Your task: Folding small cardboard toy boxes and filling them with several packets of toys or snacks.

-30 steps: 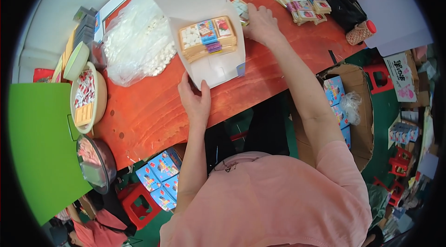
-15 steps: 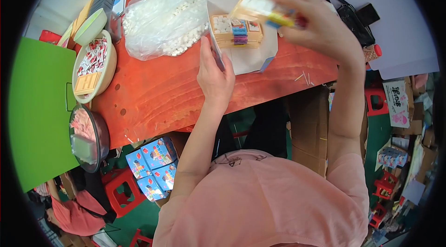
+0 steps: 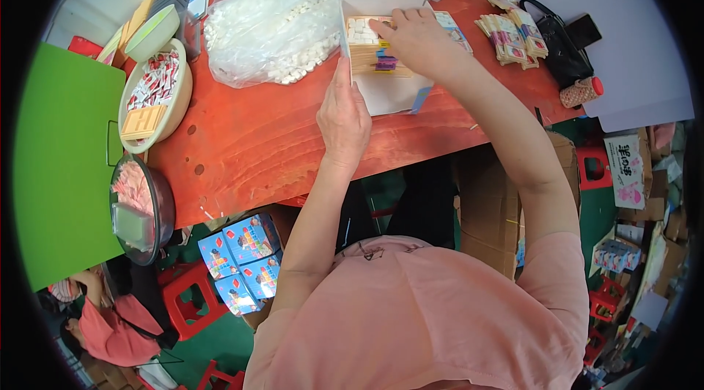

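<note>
Box [image 3: 381, 60], white, open, sits at the far edge of the red bench [image 3: 249, 148], wooden pieces and coloured packets inside. Right hand [image 3: 418, 42] lies flat on the contents, fingers loosely spread, gripping nothing visible. Left hand [image 3: 343, 120] presses the box's near-left wall, fingers straight. Clear bag [image 3: 271, 23] of small white pieces just left of the box.

Glossy red-orange wooden table [image 3: 249, 148], dark green floor [image 3: 220, 339] underneath, and little red plastic stools [image 3: 189, 300] scattered around it.
</note>
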The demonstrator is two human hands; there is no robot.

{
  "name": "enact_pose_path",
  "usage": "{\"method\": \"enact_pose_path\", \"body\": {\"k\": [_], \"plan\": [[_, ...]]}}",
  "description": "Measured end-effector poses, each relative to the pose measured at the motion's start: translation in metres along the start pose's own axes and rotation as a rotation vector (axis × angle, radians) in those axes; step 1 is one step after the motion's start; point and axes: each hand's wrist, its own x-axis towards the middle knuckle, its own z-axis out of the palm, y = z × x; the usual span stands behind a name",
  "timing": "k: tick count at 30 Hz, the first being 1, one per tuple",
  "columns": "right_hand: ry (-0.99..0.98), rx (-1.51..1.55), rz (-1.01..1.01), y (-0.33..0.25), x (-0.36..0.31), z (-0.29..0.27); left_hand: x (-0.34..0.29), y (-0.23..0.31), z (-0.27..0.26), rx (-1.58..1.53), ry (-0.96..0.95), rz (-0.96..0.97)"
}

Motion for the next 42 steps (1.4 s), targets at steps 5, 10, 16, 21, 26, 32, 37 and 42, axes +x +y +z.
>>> {"method": "enact_pose_path", "body": {"k": [5, 10, 16, 21, 26, 32, 37, 42], "plan": [[-0.142, -0.073, 0.288, -0.041, 0.028, 0.014, 0.000, -0.001, 0.002, -0.028, -0.043, -0.036], [-0.032, -0.121, 0.132, -0.029, 0.012, -0.006, -0.011, 0.002, 0.008, -0.216, -0.044, -0.170], [0.122, 1.007, 0.512, 0.074, -0.048, -0.057, -0.043, -0.008, 0.014, -0.480, -0.054, -0.391], [-0.069, 0.465, 1.009, 0.100, -0.044, 0.094, -0.048, -0.010, 0.022, -0.492, -0.065, -0.413], [0.025, 0.562, 1.026, 0.097, -0.047, 0.125, -0.046, -0.007, 0.015, -0.368, -0.159, -0.446], [-0.042, 0.537, 0.870, 0.076, -0.025, 0.090, -0.046, -0.007, 0.015, -0.323, -0.159, -0.466], [-0.090, 0.458, 0.891, 0.055, -0.021, 0.097, -0.045, -0.007, 0.017, -0.330, -0.167, -0.448], [-0.101, 0.397, 0.780, 0.074, -0.042, 0.098, -0.046, -0.007, 0.016, -0.384, -0.157, -0.437]]}}
